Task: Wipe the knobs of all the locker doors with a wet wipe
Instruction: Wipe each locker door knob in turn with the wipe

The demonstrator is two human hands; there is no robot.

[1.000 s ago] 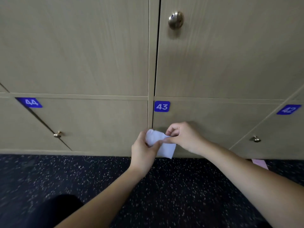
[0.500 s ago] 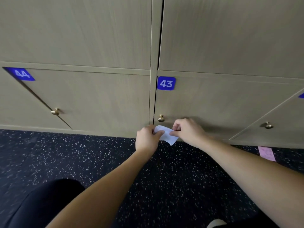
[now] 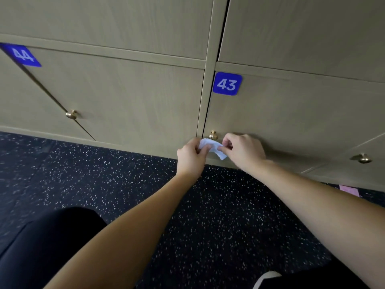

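From the blue 44 label point(image 3: 23, 55) and its brass knob point(image 3: 71, 114), past the 43 label point(image 3: 227, 83), both hands pinch the white wet wipe point(image 3: 211, 147) between them just below locker 43's knob point(image 3: 213, 135), left hand point(image 3: 191, 156) and right hand point(image 3: 243, 150) above the speckled floor point(image 3: 104, 180).

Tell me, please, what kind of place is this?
Probably a locker or changing room, perhaps in a gym. Wood-look locker doors carry blue number plates such as 43 and 44, each door has a small brass knob, and the floor is dark speckled rubber.
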